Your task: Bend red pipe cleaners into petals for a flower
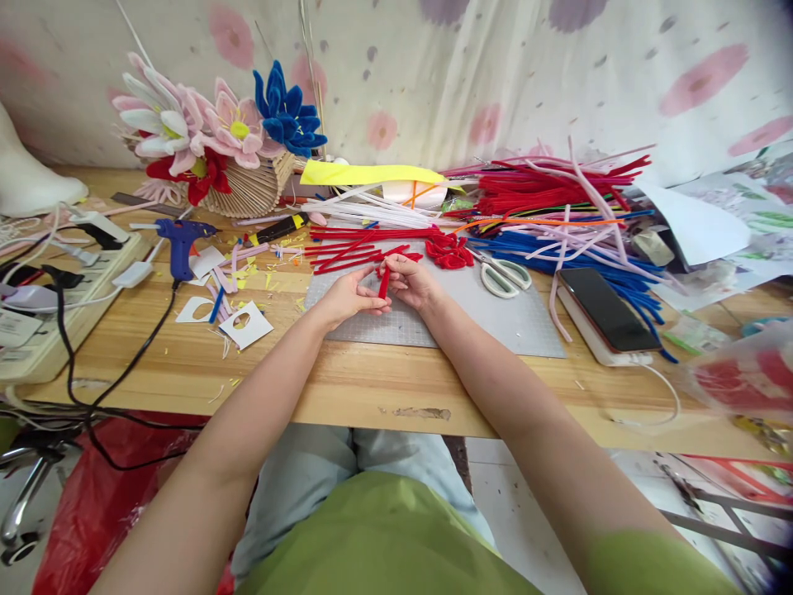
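Observation:
A short folded piece of red pipe cleaner (pixel 384 283) stands upright between my two hands over the grey cutting mat (pixel 496 329). My left hand (pixel 359 296) pinches its lower end. Fingertips of my right hand (pixel 409 279) close on its upper part. Just beyond my hands lie several straight red pipe cleaners (pixel 347 248). Right of my right hand sits a small heap of bent red pipe-cleaner pieces (pixel 449 250), with scissors (pixel 503 274) beside it, their pale handles toward me.
A blue glue gun (pixel 179 244) and white card scraps (pixel 246 326) lie left. Fuzzy flowers (pixel 239 128) stand at the back left. Bundles of red (pixel 551 188) and blue pipe cleaners (pixel 545 252) lie right, near a phone (pixel 610 307) on a white power bank. A power strip (pixel 80 289) is far left.

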Motion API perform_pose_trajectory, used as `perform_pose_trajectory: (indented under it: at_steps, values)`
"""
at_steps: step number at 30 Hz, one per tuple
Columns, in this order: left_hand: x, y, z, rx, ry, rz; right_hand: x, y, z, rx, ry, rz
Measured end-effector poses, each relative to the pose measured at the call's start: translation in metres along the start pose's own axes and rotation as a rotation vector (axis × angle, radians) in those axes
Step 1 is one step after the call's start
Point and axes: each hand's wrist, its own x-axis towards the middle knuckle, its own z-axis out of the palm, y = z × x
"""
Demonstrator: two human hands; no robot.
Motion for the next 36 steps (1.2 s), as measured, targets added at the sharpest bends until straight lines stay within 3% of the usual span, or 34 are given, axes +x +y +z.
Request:
perform_pose_trajectory:
  at_steps: [6,11,15,21,24,28,30,36]
  values:
    - [0.0,0.001,0.001,-0.002,-0.015,-0.004,-0.001,-0.004,0.005,-0.022,0.051,-0.016]
    - [-0.002,0.003,0.0,-0.019,0.069,-0.021,-0.003,-0.005,0.009,-0.101,0.016,-0.063]
    - [0.0,0.001,-0.001,-0.037,0.123,0.001,0.0,-0.006,0.003,-0.176,0.098,-0.158]
    - [0.013,-0.005,-0.006,0.01,0.367,0.139,0.001,-0.011,-0.007,-0.581,0.228,-0.359]
    - [0.016,-0.008,-0.019,0.218,0.517,0.224,0.002,-0.015,-0.014,-0.707,0.32,-0.444]
    - [0.018,-0.006,-0.038,0.789,0.814,0.328,0.007,-0.015,-0.027,-0.69,0.458,-0.448]
    - [0.02,-0.006,-0.044,0.984,0.897,0.309,0.011,-0.012,-0.035,-0.691,0.522,-0.434]
    - [0.029,-0.012,-0.049,1.176,0.897,0.2,0.017,-0.003,-0.045,-0.756,0.702,-0.341]
